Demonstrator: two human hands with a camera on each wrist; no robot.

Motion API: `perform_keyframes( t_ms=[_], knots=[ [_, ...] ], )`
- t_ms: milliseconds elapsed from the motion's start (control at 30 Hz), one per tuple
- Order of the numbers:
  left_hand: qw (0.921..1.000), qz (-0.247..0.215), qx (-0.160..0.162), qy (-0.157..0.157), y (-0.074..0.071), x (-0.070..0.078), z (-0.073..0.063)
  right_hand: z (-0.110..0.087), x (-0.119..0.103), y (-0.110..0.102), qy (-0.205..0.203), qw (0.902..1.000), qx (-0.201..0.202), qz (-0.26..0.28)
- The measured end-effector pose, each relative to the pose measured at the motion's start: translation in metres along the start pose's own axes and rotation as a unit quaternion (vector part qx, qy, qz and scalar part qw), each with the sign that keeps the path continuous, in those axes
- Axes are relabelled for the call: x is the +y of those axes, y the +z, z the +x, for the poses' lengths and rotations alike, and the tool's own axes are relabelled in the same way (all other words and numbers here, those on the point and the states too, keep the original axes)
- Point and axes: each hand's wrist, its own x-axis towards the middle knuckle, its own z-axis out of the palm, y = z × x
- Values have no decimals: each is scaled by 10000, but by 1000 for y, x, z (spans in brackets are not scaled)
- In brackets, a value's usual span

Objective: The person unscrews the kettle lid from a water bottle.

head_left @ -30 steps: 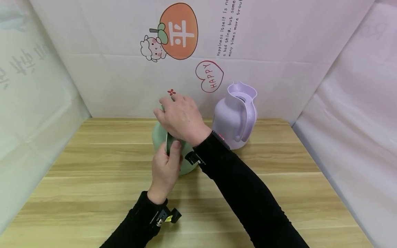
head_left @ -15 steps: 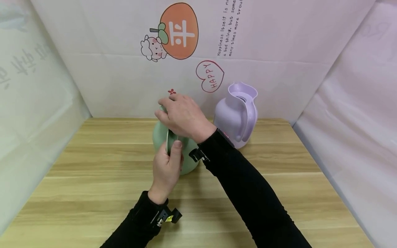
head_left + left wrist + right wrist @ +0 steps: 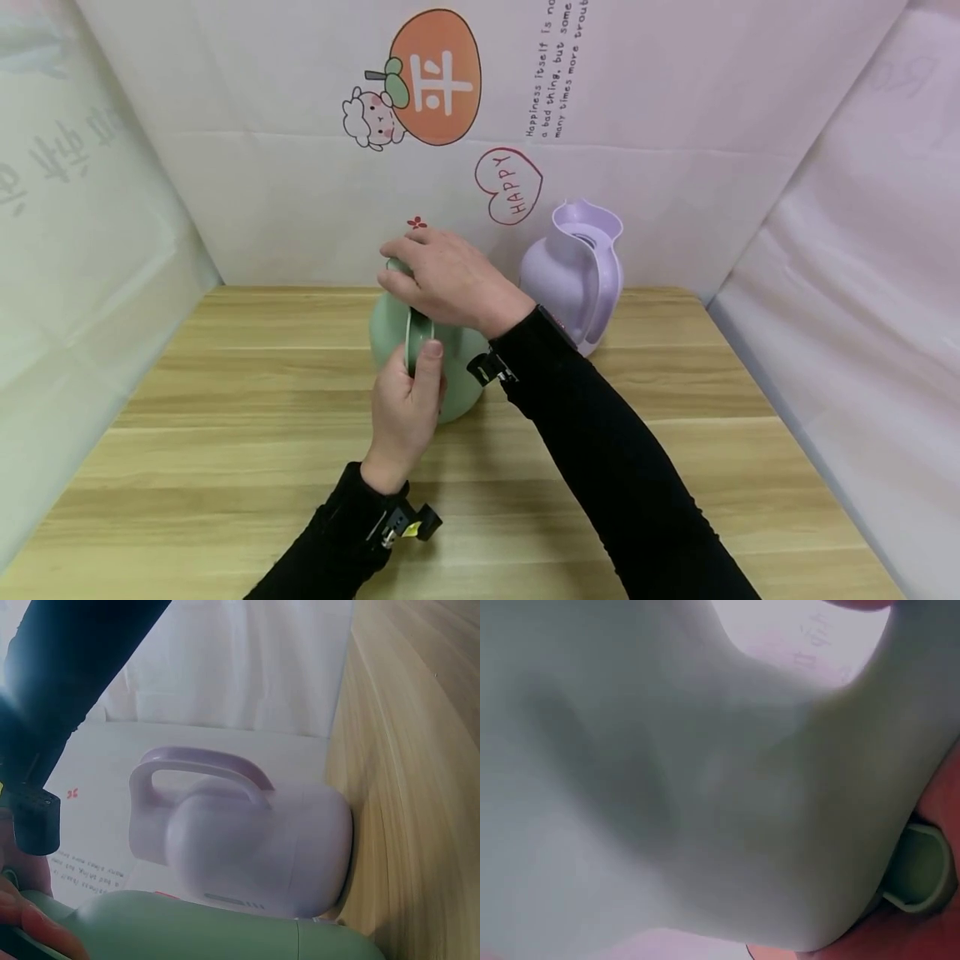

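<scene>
A green thermos jug [image 3: 386, 329] stands at the back middle of the table, partly covered by both hands. My left hand [image 3: 405, 400] grips its handle [image 3: 420, 329], thumb on top. Over the jug's top, my right hand [image 3: 457, 279] lies with its fingers bent down at the far rim, hiding most of the mouth. Close up in the right wrist view, the jug's body [image 3: 705, 787] fills the picture; a small hollow green part [image 3: 922, 870] shows against the hand at the top. The left wrist view catches the jug's side [image 3: 195, 926] along its bottom edge.
Just right of the green jug stands a purple thermos jug [image 3: 558, 279], its mouth uncovered and handle facing front. White printed cloth [image 3: 300, 200] rises behind the wooden table [image 3: 247, 433] and along both sides. My right forearm [image 3: 592, 442] crosses before the purple jug.
My right wrist and forearm have swung slightly right while the fingers stay over the jug's top, uncovering more of the handle. The left hand and green jug stay nearly in place.
</scene>
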Motion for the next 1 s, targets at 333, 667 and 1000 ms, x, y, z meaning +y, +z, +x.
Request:
perform_keyframes(
  t_ms=[333,667,1000],
  knots=[
    [10000,13,18,-26,0,2,1,3,9,-5,-398,9990,-155,126],
    [9999,48,90,41,-1,3,0,2,11,-6,-397,9991,-163,71],
    [9996,162,159,171,-1,-2,-1,-2,-25,-9,796,9926,266,-879]
  ],
)
